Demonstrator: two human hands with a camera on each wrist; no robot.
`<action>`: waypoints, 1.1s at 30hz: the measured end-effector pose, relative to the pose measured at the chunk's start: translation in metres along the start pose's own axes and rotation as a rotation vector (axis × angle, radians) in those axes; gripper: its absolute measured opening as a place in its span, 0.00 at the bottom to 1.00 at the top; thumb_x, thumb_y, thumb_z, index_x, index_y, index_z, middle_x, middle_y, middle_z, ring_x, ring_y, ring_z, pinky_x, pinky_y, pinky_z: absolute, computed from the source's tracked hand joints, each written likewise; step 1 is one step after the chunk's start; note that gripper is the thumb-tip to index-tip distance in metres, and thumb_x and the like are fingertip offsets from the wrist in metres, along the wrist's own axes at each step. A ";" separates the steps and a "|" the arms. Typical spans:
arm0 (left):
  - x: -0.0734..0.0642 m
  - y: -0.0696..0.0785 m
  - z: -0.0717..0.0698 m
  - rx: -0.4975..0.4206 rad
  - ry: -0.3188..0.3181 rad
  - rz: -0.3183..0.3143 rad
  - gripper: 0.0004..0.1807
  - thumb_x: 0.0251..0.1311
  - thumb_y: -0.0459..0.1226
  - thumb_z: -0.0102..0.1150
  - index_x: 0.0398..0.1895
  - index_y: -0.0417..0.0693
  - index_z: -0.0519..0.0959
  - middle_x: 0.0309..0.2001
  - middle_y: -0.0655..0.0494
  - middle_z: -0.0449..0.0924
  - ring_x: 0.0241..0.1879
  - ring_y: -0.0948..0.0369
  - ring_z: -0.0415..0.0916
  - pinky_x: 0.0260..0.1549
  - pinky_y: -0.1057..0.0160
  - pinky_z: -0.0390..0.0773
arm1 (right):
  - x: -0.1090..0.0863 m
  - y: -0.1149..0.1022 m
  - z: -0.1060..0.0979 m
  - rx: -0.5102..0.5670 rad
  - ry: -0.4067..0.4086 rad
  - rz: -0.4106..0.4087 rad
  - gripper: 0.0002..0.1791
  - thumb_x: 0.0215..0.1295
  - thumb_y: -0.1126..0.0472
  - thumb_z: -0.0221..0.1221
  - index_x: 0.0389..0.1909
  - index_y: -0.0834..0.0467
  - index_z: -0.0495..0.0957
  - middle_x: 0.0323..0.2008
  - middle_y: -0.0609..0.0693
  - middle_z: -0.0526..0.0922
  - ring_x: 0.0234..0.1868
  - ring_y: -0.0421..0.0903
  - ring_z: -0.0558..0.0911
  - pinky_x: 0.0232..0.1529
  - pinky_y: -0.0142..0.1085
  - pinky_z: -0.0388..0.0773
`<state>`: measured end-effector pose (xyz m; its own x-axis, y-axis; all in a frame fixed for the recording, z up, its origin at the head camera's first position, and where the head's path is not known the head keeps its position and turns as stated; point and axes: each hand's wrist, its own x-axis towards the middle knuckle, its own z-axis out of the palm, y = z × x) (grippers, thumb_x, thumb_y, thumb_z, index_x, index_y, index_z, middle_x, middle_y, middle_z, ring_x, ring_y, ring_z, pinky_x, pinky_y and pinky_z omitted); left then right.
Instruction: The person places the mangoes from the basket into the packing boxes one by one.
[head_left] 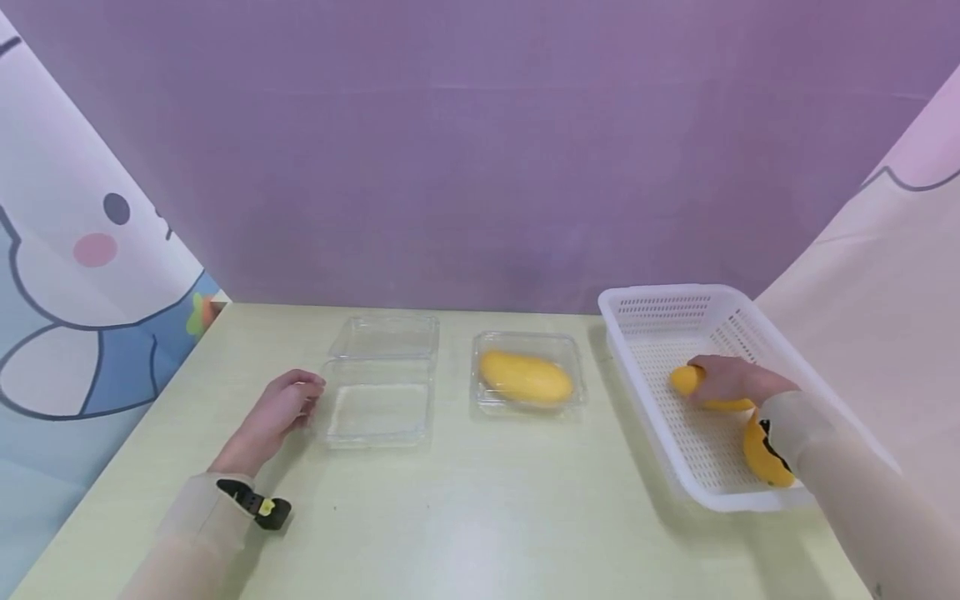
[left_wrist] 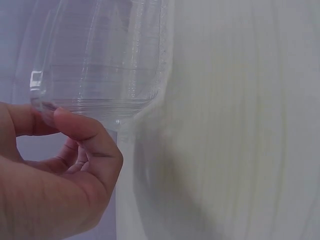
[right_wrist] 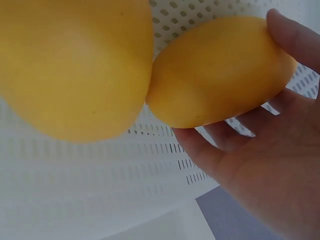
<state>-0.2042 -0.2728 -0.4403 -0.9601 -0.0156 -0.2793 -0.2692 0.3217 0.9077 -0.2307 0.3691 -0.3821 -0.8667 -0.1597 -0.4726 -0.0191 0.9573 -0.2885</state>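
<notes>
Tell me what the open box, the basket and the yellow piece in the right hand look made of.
Open box: likely thin plastic, glossy; it is see-through, with glinting edges.
Basket: probably white moulded plastic, smooth; rows of regular slots pierce it.
Yellow piece: smooth, satin, fairly even skin; real fruit or imitation, I can't tell.

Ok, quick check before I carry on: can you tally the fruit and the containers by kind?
Mangoes: 3
Clear plastic clamshell boxes: 2
White perforated plastic basket: 1
Total: 6
</notes>
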 end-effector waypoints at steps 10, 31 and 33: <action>-0.001 0.001 0.006 -0.008 0.003 0.002 0.18 0.73 0.34 0.45 0.60 0.31 0.65 0.37 0.53 0.70 0.32 0.60 0.70 0.30 0.64 0.73 | 0.002 -0.007 0.011 0.086 -0.082 0.039 0.41 0.70 0.47 0.57 0.71 0.69 0.54 0.48 0.60 0.72 0.51 0.61 0.71 0.50 0.57 0.67; -0.003 0.003 0.017 -0.017 0.006 0.032 0.18 0.75 0.35 0.45 0.60 0.30 0.66 0.38 0.51 0.71 0.33 0.59 0.70 0.30 0.64 0.73 | -0.001 -0.017 0.003 0.039 0.018 -0.043 0.33 0.66 0.48 0.61 0.58 0.70 0.62 0.39 0.56 0.73 0.44 0.56 0.74 0.48 0.52 0.70; -0.003 0.004 0.017 -0.018 0.005 0.032 0.19 0.75 0.36 0.45 0.61 0.30 0.66 0.38 0.50 0.71 0.33 0.59 0.70 0.30 0.64 0.74 | 0.000 -0.020 0.000 0.031 0.044 -0.068 0.30 0.67 0.48 0.61 0.54 0.68 0.63 0.37 0.55 0.73 0.42 0.55 0.74 0.45 0.49 0.70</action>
<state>-0.2010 -0.2552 -0.4417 -0.9685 -0.0108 -0.2488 -0.2401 0.3054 0.9215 -0.2299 0.3497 -0.3761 -0.8849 -0.2124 -0.4145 -0.0633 0.9365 -0.3448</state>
